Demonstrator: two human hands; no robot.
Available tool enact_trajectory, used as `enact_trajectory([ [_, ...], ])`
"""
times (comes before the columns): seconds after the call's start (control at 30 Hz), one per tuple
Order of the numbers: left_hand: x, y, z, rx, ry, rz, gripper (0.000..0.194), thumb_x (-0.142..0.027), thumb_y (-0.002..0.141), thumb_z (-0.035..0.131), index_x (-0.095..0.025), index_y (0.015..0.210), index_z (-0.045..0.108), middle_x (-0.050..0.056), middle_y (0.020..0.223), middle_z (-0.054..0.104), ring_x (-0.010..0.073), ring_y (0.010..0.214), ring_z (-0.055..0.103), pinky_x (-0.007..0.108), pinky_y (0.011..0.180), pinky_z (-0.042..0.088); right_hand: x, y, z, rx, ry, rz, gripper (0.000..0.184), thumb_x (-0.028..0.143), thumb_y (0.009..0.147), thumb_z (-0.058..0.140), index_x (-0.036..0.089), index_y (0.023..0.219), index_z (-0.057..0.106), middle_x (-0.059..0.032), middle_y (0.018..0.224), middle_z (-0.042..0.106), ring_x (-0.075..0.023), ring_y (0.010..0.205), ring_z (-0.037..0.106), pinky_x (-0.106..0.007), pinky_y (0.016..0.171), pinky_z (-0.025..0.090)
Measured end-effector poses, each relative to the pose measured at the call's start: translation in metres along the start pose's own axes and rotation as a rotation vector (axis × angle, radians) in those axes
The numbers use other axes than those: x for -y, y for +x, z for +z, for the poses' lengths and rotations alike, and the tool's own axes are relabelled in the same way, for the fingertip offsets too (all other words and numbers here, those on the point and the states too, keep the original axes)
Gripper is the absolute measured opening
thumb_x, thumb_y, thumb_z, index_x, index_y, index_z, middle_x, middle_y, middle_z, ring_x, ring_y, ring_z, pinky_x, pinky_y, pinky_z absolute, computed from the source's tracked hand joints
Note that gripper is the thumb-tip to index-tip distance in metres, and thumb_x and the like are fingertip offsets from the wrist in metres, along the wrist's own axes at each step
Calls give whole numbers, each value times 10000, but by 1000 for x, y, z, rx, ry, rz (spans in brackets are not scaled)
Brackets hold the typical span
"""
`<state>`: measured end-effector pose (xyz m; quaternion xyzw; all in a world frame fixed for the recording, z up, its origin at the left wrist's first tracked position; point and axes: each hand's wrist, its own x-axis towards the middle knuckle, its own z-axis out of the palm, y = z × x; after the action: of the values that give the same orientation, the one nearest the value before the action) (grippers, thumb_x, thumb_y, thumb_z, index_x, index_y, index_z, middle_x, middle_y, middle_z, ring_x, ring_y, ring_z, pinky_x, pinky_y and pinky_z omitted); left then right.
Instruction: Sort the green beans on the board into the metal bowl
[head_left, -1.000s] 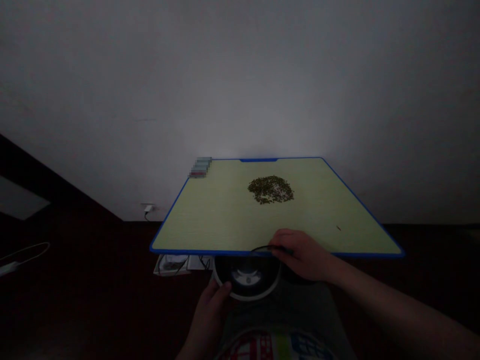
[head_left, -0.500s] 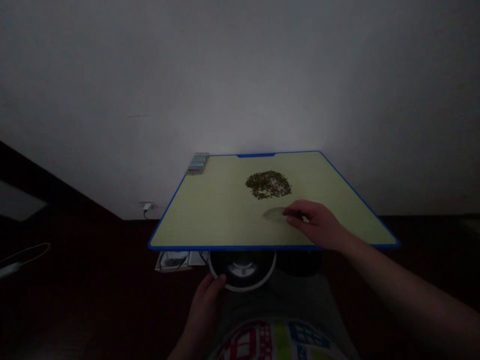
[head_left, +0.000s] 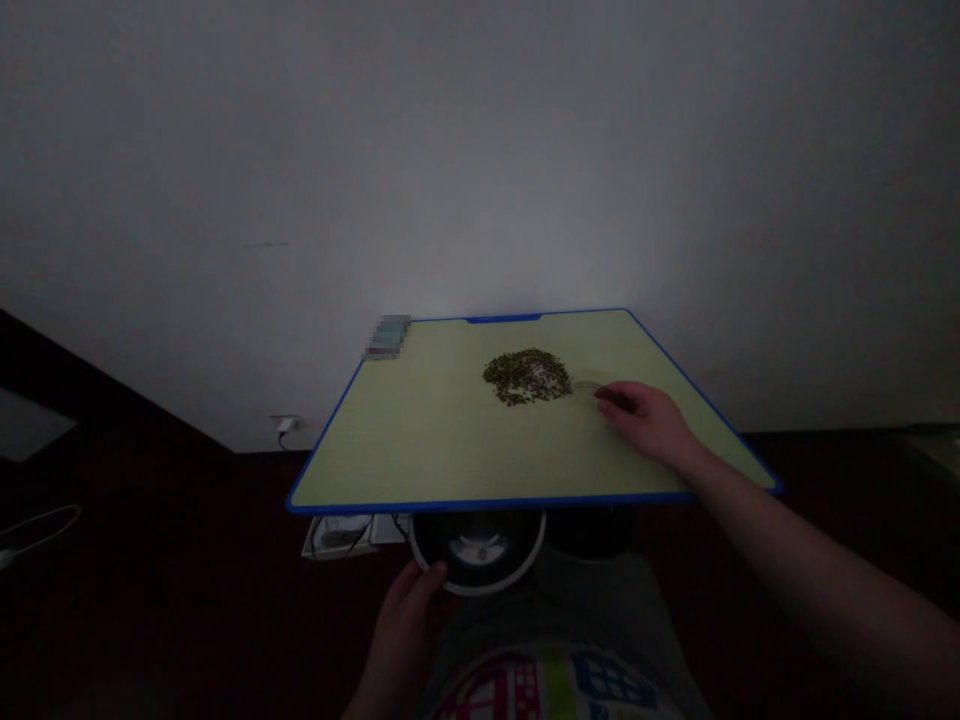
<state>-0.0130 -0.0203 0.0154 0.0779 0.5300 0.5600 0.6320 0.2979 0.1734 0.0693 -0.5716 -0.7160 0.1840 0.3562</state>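
Note:
A loose pile of small dark greenish-brown grains (head_left: 517,378) lies on the pale board (head_left: 420,440), spread thin in places. My right hand (head_left: 645,418) is closed on a thin, pale, curved tool (head_left: 585,386), too faint to name. The tool's far end reaches the right edge of the pile. Below the board's front edge, my left hand (head_left: 416,592) grips the left rim of a round bowl (head_left: 517,578) with a white rim and a dark inside. A bright reflection shows at its bottom, and the board hides its far side.
A blue edge (head_left: 525,501) runs round the board, which reaches back to a grey wall (head_left: 510,170). A white plug (head_left: 287,425) sits low on the wall at left. Under the board are a white box (head_left: 341,535) with cables and a dark round object (head_left: 592,530).
My right hand has moved right and slightly away from me, bringing the curved tool from in front of the grains to their right edge. My left hand stays on the bowl's rim.

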Motion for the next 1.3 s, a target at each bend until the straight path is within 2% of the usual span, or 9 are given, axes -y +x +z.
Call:
enact_trajectory([
  [0.33, 6, 3, -2, 64, -44, -49, 251, -261, 665, 808, -199, 897, 735, 61, 868, 822, 309, 953, 746, 389, 832, 569, -8, 11, 14, 67, -174, -96, 234, 236, 846, 550, 161, 966, 737, -98, 913, 738, -212, 804, 668, -340, 744, 516],
  [0.6, 4, 0, 0, 30, 64, -3, 269, -293, 660, 764, -189, 905, 728, 93, 924, 819, 335, 980, 734, 391, 815, 569, 1, 21, 23, 92, -259, -95, 244, 232, 854, 542, 163, 975, 742, -95, 909, 736, -216, 813, 659, -316, 731, 487],
  [0.87, 6, 3, -4, 64, -8, -56, 422, -287, 669, 789, -210, 1080, 728, 77, 953, 821, 320, 988, 736, 375, 823, 572, 7, 29, 27, 133, -299, -147, 220, 208, 847, 541, 185, 948, 735, -78, 906, 729, -207, 830, 654, -293, 733, 467],
  [1.03, 8, 6, -4, 72, -45, -32, 389, -273, 622, 840, -180, 991, 758, 104, 940, 819, 324, 974, 739, 366, 837, 568, 3, 24, 26, 117, -290, -138, 227, 220, 846, 539, 170, 955, 733, -90, 903, 729, -216, 820, 658, -305, 734, 474],
  [1.3, 4, 1, -5, 45, 8, -31, 445, -307, 600, 853, -180, 1016, 757, 101, 948, 818, 352, 1019, 721, 389, 845, 570, 6, 22, 26, 119, -269, -156, 220, 221, 844, 536, 177, 931, 734, -89, 879, 724, -218, 803, 660, -313, 716, 488],
])
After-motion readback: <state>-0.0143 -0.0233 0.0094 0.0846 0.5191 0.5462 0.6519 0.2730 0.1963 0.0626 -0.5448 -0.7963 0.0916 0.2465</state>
